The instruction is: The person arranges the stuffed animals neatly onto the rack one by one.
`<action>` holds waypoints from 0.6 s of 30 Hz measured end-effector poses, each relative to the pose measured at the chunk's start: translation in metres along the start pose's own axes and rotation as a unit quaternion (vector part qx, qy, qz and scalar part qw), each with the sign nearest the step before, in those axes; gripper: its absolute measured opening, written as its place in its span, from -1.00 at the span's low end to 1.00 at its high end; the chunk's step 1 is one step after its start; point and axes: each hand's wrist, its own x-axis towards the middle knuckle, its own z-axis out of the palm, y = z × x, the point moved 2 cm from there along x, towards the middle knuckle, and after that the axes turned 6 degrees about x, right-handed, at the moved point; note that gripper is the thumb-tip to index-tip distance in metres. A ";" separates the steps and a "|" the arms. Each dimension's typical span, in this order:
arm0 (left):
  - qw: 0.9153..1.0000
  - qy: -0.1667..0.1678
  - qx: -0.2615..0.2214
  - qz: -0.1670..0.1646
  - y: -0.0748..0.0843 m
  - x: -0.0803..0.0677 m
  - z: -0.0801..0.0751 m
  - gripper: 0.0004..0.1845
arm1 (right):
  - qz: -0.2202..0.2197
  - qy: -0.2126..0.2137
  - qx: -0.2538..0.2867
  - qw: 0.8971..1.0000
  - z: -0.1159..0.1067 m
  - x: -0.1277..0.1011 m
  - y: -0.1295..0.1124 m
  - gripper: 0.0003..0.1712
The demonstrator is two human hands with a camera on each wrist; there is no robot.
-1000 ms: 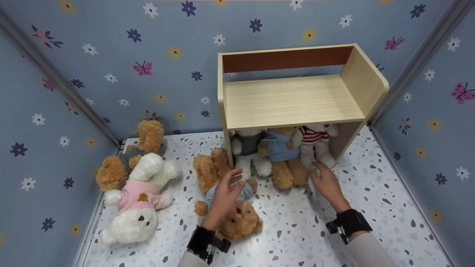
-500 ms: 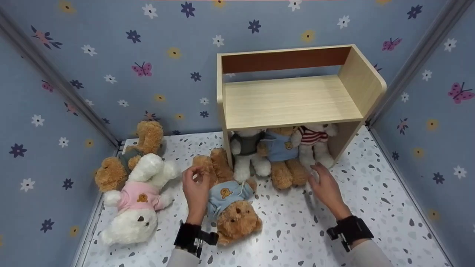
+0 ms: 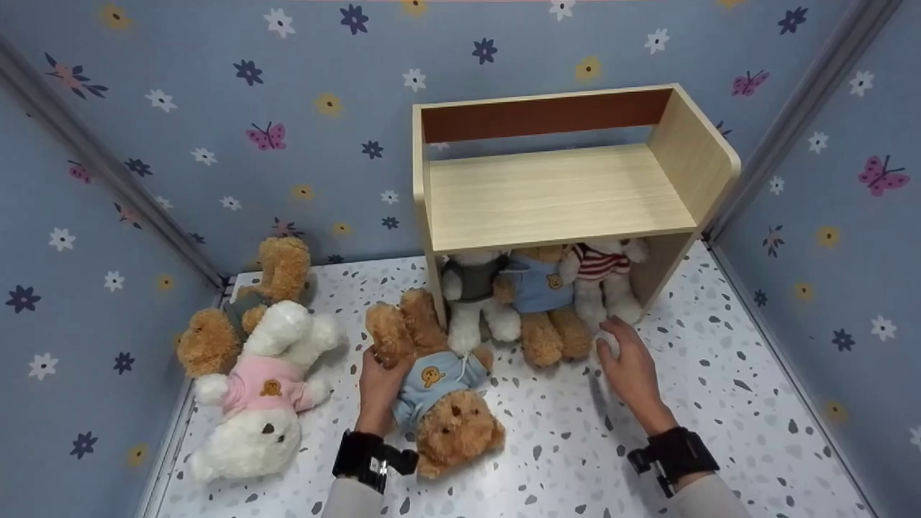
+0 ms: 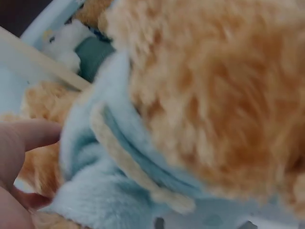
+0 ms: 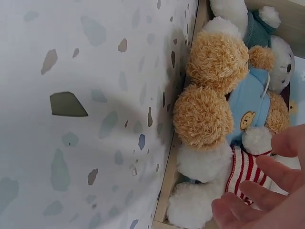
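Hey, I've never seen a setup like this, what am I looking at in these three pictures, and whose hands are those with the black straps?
These are a person's two bare hands, each wearing a small camera on a black wrist strap. The wide picture comes from a camera on the person's head, looking down at a speckled floor with flowered walls around it. The other two pictures come from the wrist cameras.

A wooden shelf stands at the back, with three teddy bears sitting under it. The left hand grips a brown bear in a blue shirt lying on the floor; the left wrist view shows its fur up close. The right hand is open beside the white bear in a striped shirt. At the left lie a white bear in a pink shirt and another brown bear.
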 end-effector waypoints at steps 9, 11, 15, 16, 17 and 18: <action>0.999 -0.050 -0.011 -0.011 -0.015 0.002 0.004 -0.09 | -0.009 0.021 0.025 0.999 0.000 -0.006 0.000 -0.68; 0.997 -0.065 -0.031 -0.006 -0.016 0.003 0.005 -0.10 | -0.009 0.021 0.026 0.999 0.000 -0.007 0.001 -0.67; 0.996 -0.081 -0.038 -0.003 -0.019 0.004 0.004 -0.14 | -0.004 0.024 0.020 1.000 0.001 -0.008 0.002 -0.68; 0.996 -0.084 -0.038 -0.004 -0.020 0.003 0.004 -0.14 | -0.003 0.024 0.019 1.000 0.001 -0.008 0.002 -0.68; 0.995 -0.089 -0.042 -0.009 -0.022 0.003 0.003 -0.15 | -0.002 0.024 0.018 1.000 0.002 -0.008 0.002 -0.68; 0.994 -0.093 -0.048 -0.012 -0.024 0.003 0.003 -0.16 | -0.002 0.025 0.019 1.000 0.002 -0.008 0.002 -0.68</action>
